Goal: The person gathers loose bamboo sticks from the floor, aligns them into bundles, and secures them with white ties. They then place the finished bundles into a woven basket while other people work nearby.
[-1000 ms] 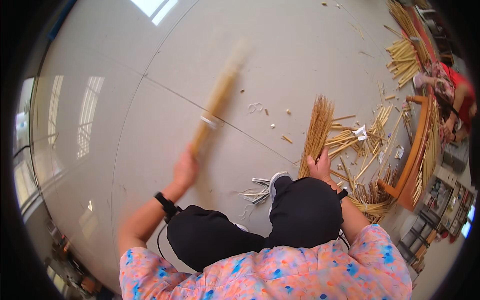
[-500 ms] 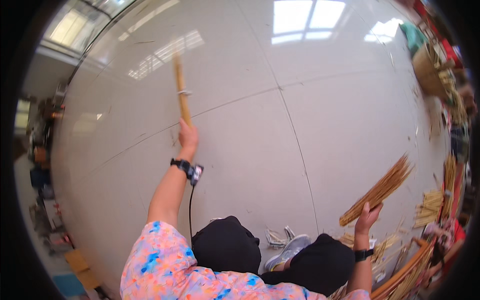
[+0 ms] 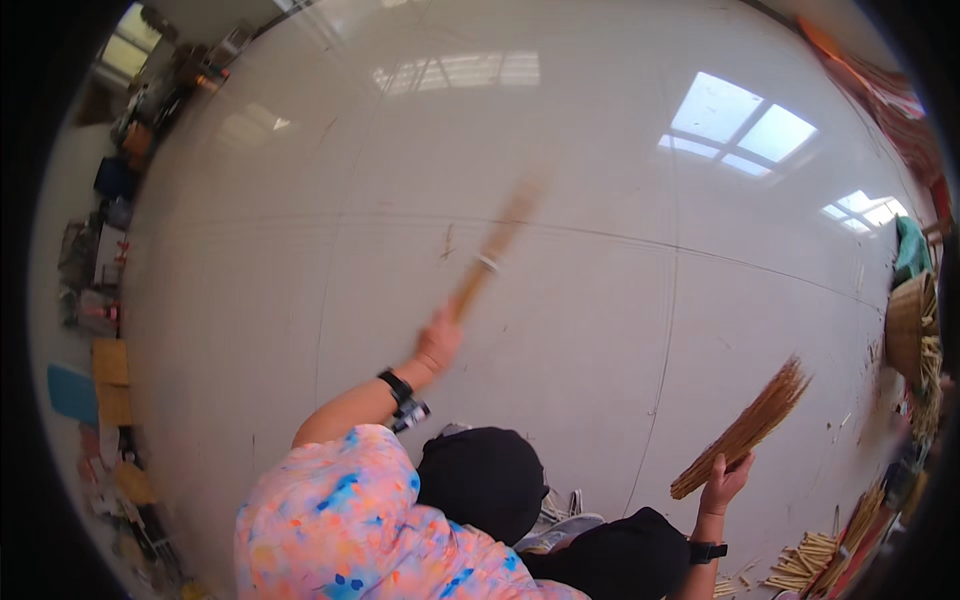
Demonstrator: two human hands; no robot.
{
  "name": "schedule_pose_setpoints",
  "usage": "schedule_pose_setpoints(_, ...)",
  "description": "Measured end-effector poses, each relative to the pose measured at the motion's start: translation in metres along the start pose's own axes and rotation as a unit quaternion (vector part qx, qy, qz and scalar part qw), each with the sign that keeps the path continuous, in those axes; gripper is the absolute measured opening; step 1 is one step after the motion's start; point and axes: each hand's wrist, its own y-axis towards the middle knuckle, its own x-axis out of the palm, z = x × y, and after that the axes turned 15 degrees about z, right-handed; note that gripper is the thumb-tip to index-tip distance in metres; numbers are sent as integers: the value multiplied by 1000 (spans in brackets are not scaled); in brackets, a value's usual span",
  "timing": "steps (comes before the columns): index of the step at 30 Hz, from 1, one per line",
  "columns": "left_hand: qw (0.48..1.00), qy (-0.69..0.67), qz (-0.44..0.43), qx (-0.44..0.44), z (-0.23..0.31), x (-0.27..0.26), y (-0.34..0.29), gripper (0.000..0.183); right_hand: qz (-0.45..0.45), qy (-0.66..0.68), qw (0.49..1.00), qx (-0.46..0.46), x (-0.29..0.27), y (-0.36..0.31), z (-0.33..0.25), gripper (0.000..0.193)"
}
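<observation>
My left hand point(image 3: 438, 342) is closed round the lower end of a slim yellowish-brown bundle of stalks point(image 3: 470, 290). A pale band circles this bundle near its middle. The bundle points away and to the right over the floor, its far end smeared by motion. At the right, my right hand point(image 3: 725, 485) grips a thicker bundle of thin brown stalks point(image 3: 745, 430) near its lower end. Its ragged tips fan out at the upper right, while the near end looks evenly cut. The two bundles are well apart.
Pale tiled floor point(image 3: 560, 330) spreads ahead of my black-clad knees point(image 3: 485, 485). A woven basket point(image 3: 905, 325) with sticks stands at the right beside green cloth point(image 3: 910, 250). Pale cut sticks point(image 3: 805, 560) lie at the lower right. Wooden boxes point(image 3: 112, 375) line the left.
My left hand has swung the slim bundle rightward and nearer, and it now slants right. The right hand still holds its bundle, slightly steeper. The whole view has turned.
</observation>
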Motion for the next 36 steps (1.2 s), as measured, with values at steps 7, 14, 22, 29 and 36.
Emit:
schedule_pose_setpoints(7,953,104,91,-271,-114,-68,-37,48,-54,29,998,-7,33,3,-1,36)
schedule_pose_setpoints(14,902,25,-267,339,21,-40,-107,51,-72,33,993,-86,58,42,-35,41)
schedule_pose_setpoints(22,989,54,-44,128,92,50,62,59,2,-102,994,-33,27,56,-11,34)
schedule_pose_setpoints(29,724,73,-423,540,197,66,-24,54,-28,-182,983,-31,4,52,18,37)
schedule_pose_setpoints(36,891,-10,-247,380,183,91,-14,65,-4,-197,980,12,-36,60,9,40)
